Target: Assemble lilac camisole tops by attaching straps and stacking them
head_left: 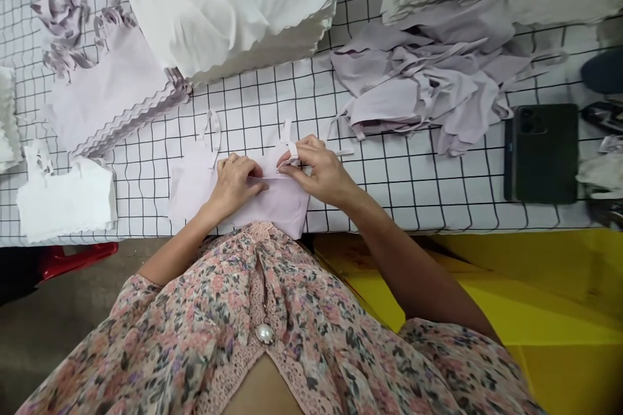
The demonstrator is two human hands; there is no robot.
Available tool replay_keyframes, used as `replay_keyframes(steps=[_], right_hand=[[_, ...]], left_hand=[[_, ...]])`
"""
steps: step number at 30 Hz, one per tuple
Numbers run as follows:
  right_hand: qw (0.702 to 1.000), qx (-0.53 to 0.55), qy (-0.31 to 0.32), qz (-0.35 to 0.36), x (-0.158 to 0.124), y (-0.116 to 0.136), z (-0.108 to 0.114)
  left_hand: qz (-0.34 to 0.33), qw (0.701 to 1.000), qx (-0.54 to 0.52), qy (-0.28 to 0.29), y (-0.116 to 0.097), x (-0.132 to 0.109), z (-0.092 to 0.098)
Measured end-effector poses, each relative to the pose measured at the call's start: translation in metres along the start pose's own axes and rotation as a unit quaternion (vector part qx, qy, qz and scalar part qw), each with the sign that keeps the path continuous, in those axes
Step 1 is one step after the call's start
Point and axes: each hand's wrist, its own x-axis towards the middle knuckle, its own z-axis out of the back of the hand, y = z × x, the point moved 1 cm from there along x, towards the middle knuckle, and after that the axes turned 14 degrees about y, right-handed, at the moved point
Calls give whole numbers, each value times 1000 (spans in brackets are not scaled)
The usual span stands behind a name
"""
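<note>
A lilac strappy crop top point(280, 198) lies flat on the table in front of me, its near edge touching my floral blouse. My left hand point(238, 183) is on the middle of the top, fingers curled over the fabric and thumb close to the index finger. At the upper right part of the garment, my right hand point(318, 170) pinches the base of a thin pale strap point(288, 131) between thumb and fingers. The other strap point(212, 136) loops loosely above my left hand. Exactly what lies under my fingertips is hidden.
Tall white fabric stacks point(243, 6) stand at the back. Lilac tops point(117, 87) are piled left, beside a white top point(68, 198). Right are a loose lilac heap point(428, 81) and a dark smartphone point(545, 152). Yellow bins point(462, 298) stand below the table point(389, 188).
</note>
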Motion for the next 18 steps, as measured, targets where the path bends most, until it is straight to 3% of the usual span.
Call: replay_keyframes(steps=[6,11,18], right_hand=[[992,-97,79,23,10,-6,-7],[982,-111,147,40,19,-7,-5],[976,-110,181,57,23,-8,0]], left_hand=[[-22,1000,-18,3,8,0,-4],[-32,999,-27,10,6,0,-3],[-37,999,-31,22,5,0,0]])
